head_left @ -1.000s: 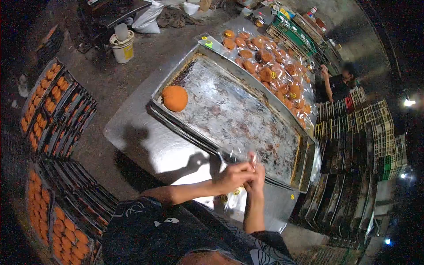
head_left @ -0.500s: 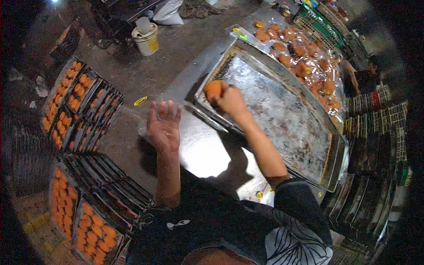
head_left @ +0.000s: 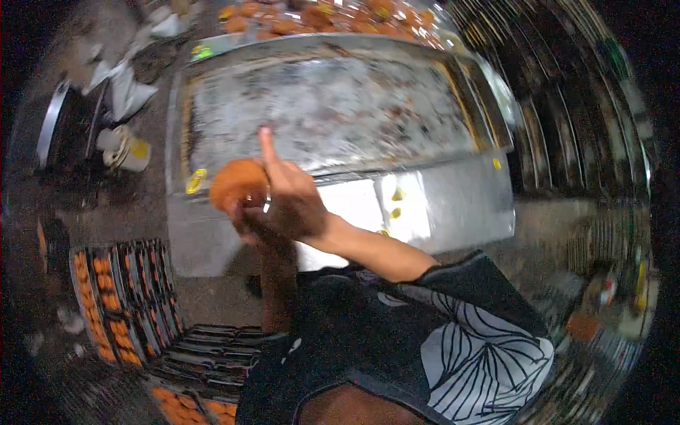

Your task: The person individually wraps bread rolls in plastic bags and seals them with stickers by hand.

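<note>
A round orange-brown bun (head_left: pixel 236 178) is between my two hands, in front of the tray's near left corner. My right hand (head_left: pixel 294 198) presses against the bun's right side, its thumb stretched up and its other fingers largely hidden. Under the bun, my left hand (head_left: pixel 256 230) is in shadow, with fingers curled against its lower side and partly covered by the right hand. A yellow oval label (head_left: pixel 196 180) shows just left of the bun. Beyond the hands lies a large metal tray (head_left: pixel 333 99), stained and with browned edges.
Wrapped buns (head_left: pixel 319 18) with yellow labels lie behind the tray. Bun-filled trays (head_left: pixel 106 297) stand in stacks at the left, near a white bucket (head_left: pixel 131 150). Dark racks (head_left: pixel 559 120) rise at the right. The shiny metal table (head_left: pixel 467 202) extends toward me.
My right hand has lifted the bun off the tray and brought it to my left hand, which was open with palm up. The view has turned, so the tray now lies straight ahead.
</note>
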`<action>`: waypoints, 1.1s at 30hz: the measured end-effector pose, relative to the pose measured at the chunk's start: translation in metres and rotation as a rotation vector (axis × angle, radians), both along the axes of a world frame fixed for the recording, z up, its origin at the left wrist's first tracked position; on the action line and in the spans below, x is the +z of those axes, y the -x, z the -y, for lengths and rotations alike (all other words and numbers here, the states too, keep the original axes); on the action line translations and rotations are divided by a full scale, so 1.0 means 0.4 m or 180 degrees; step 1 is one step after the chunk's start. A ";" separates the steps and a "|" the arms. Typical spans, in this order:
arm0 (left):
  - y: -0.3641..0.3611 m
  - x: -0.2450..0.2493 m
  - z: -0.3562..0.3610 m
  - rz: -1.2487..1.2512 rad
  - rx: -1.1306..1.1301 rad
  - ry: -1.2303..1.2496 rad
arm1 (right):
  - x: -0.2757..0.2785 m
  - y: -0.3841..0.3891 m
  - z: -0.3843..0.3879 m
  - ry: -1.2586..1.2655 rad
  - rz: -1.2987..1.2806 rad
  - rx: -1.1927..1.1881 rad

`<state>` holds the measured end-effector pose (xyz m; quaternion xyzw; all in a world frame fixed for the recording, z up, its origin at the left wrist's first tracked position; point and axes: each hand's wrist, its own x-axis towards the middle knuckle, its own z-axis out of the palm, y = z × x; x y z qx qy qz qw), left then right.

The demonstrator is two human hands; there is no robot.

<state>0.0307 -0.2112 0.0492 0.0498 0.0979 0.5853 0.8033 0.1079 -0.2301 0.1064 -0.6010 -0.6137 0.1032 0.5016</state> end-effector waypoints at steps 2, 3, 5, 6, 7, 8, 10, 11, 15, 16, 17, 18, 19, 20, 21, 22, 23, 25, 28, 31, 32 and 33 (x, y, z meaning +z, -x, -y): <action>-0.049 -0.016 0.030 0.0112 -0.0753 0.0237 | -0.045 -0.059 0.055 -0.0060 -0.0508 -0.0108; -0.060 -0.024 0.037 0.0281 -0.1287 0.0433 | -0.085 -0.095 0.086 -0.0464 -0.0194 -0.0408; -0.115 -0.042 0.101 -0.0717 -0.1448 -0.0596 | -0.089 -0.175 0.147 0.0096 -0.0338 -0.0816; -0.143 -0.051 0.133 -0.1200 -0.1445 -0.1103 | -0.083 -0.253 0.149 0.0502 0.0117 -0.0637; -0.159 -0.062 0.159 -0.1691 -0.1770 -0.0336 | -0.120 -0.326 0.126 0.0282 -0.0363 -0.0645; -0.178 -0.064 0.209 -0.1857 -0.1747 -0.0988 | -0.064 -0.411 0.111 0.0156 -0.0043 -0.0875; -0.194 -0.155 0.257 -0.3103 -0.2885 -0.1860 | 0.051 -0.488 0.048 -0.0622 0.0174 -0.1047; -0.205 -0.219 0.286 -0.3734 -0.3267 -0.2127 | 0.080 -0.511 0.030 -0.1332 0.0246 -0.0996; -0.168 -0.526 0.361 -0.6068 -0.2081 -0.4035 | -0.011 -0.545 0.223 -0.0679 0.0514 -0.0586; -0.165 -0.535 0.369 -0.6608 -0.1423 -0.4504 | -0.095 -0.561 0.305 -0.0169 0.0339 -0.0622; -0.188 -0.481 0.372 -0.7069 -0.2094 -0.4145 | -0.162 -0.572 0.388 0.1074 -0.0167 -0.0589; -0.213 -0.450 0.377 -0.7486 -0.2775 -0.3717 | -0.274 -0.578 0.472 0.1035 0.0495 -0.0843; -0.233 -0.465 0.394 -0.7532 -0.1481 -0.3595 | -0.357 -0.571 0.537 0.1495 0.0687 -0.1004; -0.254 -0.463 0.396 -0.7570 -0.1510 -0.3605 | -0.422 -0.565 0.579 0.1961 0.0868 -0.1163; -0.283 -0.457 0.392 -0.6900 -0.0885 -0.3518 | -0.473 -0.562 0.593 0.1969 0.0811 -0.1159; -0.307 -0.448 0.391 -0.6201 -0.0310 -0.3396 | -0.513 -0.559 0.605 0.2075 0.0895 -0.1499; -0.325 -0.435 0.393 -0.6236 -0.0335 -0.3433 | -0.550 -0.559 0.616 0.2174 0.0977 -0.1847; -0.359 -0.394 0.401 -0.6453 -0.0117 -0.3281 | -0.690 -0.575 0.615 0.1625 -0.0359 -0.1783; -0.381 -0.382 0.414 -0.6974 0.0464 -0.3749 | -0.636 -0.569 0.626 0.1970 -0.0736 -0.1856; -0.388 -0.408 0.406 -0.6319 -0.0842 -0.2660 | -0.571 -0.599 0.647 0.2700 -0.0441 -0.1689; -0.381 -0.415 0.393 -0.6312 -0.0851 -0.2719 | -0.571 -0.605 0.658 0.2708 -0.0587 -0.1465; -0.372 -0.418 0.384 -0.6128 -0.0704 -0.2754 | -0.574 -0.608 0.672 0.2707 -0.0595 -0.1495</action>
